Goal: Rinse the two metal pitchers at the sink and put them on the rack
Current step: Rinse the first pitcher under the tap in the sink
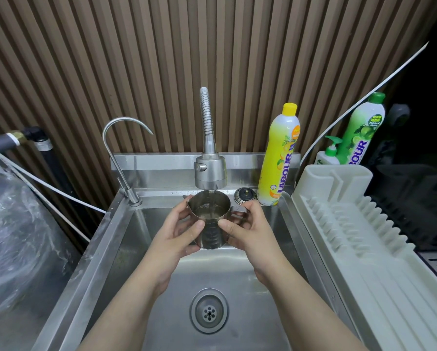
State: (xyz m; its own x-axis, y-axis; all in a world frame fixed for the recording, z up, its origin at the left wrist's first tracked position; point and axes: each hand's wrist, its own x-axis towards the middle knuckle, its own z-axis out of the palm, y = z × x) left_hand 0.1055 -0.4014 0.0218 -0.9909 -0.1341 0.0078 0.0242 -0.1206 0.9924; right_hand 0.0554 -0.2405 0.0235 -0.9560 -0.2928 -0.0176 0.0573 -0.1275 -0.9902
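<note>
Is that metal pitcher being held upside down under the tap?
No, the left hand and right hand hold the pitcher upright, open mouth up, with water from the spray head running into it.

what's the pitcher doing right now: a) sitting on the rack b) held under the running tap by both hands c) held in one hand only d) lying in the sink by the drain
b: the left hand and right hand grip the pitcher under the tap, which pours water into it.
</note>
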